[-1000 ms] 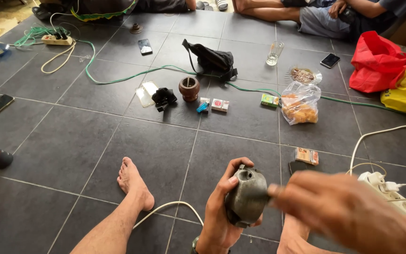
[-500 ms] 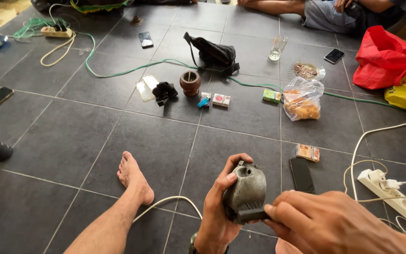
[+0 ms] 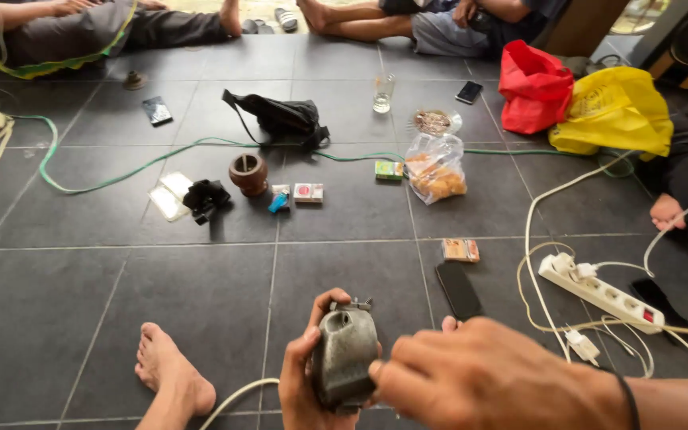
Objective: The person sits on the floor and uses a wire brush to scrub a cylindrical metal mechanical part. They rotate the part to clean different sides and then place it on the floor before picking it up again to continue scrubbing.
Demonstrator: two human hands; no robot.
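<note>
i saw the dark grey tiled floor (image 3: 81,318) spreading under everything, with other people seated along its far edge. well off to the right lay a yellow plastic bag (image 3: 615,111) touching a red plastic bag (image 3: 533,86). a white power strip (image 3: 599,291) sat on the right among loose white cables, and a green cable (image 3: 121,171) ran across the middle. farther out were a black pouch with a strap (image 3: 280,118), a clear plastic bag of orange snacks (image 3: 436,169), a small brown wooden mortar with a pestle (image 3: 248,173) and a black phone lying flat (image 3: 459,290). my bare left foot (image 3: 170,373) rested on the tiles at the bottom. close to the camera, my left hand (image 3: 300,382) had its grip wrapped around a grey, worn metal housing with a round opening (image 3: 345,357), held upright above the floor between my legs. my right hand (image 3: 495,381) was curled in front, its fingertips (image 3: 377,371) pressed to the housing's right side; whether that grip pinched something small there i could not tell.
</note>
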